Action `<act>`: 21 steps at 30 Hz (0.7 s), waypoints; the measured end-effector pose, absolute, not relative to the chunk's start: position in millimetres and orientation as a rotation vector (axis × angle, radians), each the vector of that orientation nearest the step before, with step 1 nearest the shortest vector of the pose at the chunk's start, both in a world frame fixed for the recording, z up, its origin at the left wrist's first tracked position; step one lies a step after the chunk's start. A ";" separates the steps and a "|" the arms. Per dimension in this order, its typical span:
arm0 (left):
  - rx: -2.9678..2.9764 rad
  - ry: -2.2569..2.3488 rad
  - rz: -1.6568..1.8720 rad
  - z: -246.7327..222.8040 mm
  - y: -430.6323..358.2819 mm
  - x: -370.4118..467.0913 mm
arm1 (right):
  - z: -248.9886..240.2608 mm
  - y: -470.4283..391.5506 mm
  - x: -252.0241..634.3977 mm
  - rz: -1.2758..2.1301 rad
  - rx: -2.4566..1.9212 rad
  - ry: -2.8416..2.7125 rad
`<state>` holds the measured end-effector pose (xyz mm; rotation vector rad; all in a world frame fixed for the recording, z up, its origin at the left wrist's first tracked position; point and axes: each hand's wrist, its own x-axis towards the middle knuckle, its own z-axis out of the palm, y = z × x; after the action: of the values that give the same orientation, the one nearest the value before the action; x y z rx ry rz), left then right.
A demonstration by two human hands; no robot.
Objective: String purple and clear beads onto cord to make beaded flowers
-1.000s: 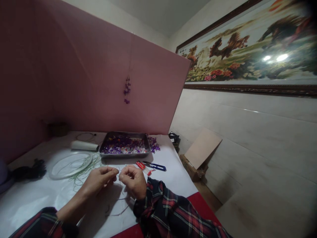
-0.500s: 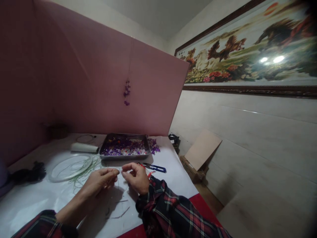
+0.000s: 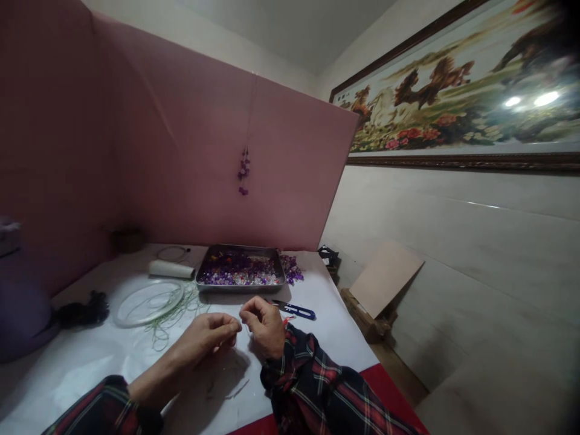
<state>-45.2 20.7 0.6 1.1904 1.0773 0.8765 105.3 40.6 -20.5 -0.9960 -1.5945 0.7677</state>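
Note:
Above the white tabletop, my left hand is closed, thumb and index finger pinched together. Close on its right, my right hand pinches with its fingertips, a small gap away. Whatever the fingertips hold is too small to make out; a faint pale strand shows just below the right fingers. Beyond both hands lies a metal tray of purple, clear and reddish beads. Blue-handled thread snips rest beside my right hand, with a small red item by the wrist. Short dark strands lie below the hands.
Left of the tray are a pale roll, a clear ring with tangled green thread, and a black bundle. Purple beads heap at the tray's right. A beaded strand hangs on the pink panel.
The view has swung slightly left, so everything sits further right. Both hands remain pinched close together; the right fingertips have curled closer in toward the left ones.

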 end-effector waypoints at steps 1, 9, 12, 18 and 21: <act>1.199 1.067 0.866 2.9 18.6 -44.4 | -21.0 40.0 104.6 0.770 -1.000 -1.589; 1.148 0.954 1.072 12.7 12.1 -44.2 | -31.8 36.5 96.1 0.860 -0.982 -1.568; 1.072 0.924 1.074 12.9 13.0 -44.9 | -35.8 37.5 94.7 0.839 -0.993 -1.597; 0.995 1.046 1.135 8.5 19.5 -47.7 | -30.3 31.6 95.0 0.463 -1.079 -1.549; 0.980 1.099 1.157 6.4 21.3 -49.3 | -24.9 21.3 91.2 0.317 -1.046 -1.576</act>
<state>-49.3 21.3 6.4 0.9797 1.0995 1.1572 91.2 21.3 -24.9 -1.0464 -1.5764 0.3170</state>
